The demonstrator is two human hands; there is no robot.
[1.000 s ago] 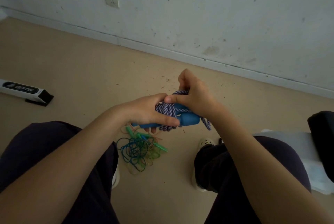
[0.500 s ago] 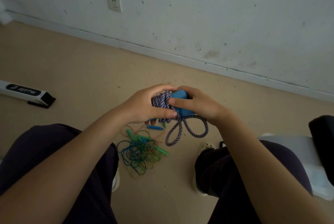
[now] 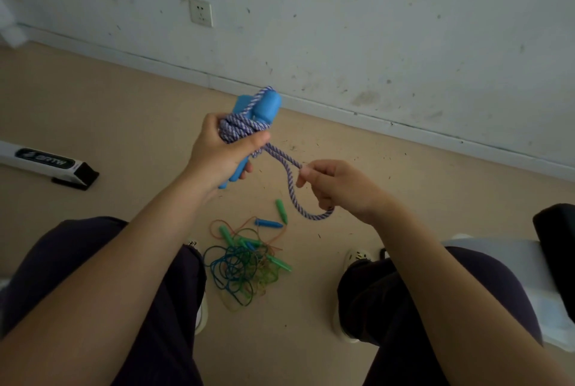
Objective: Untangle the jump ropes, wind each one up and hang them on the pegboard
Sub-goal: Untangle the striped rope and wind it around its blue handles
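Observation:
My left hand (image 3: 217, 152) grips the two blue handles (image 3: 266, 108) of a jump rope, held together and upright, with purple-and-white braided rope (image 3: 241, 128) wound round them. A loose loop of that rope (image 3: 295, 198) hangs down to the right. My right hand (image 3: 339, 186) pinches this loop near its upper end. On the floor between my legs lies a tangle of thin blue, green and orange jump ropes (image 3: 245, 264) with small green and blue handles. No pegboard is in view.
I sit with dark-trousered legs on either side of the tangle. A white and black bar (image 3: 46, 164) lies on the floor at left. The white wall with a socket (image 3: 201, 12) is ahead. A white seat edge (image 3: 510, 255) shows at right.
My left hand has lifted the wound handles up and turned them upright. My right hand let go of the bundle and moved right and down, drawing out the loose rope loop.

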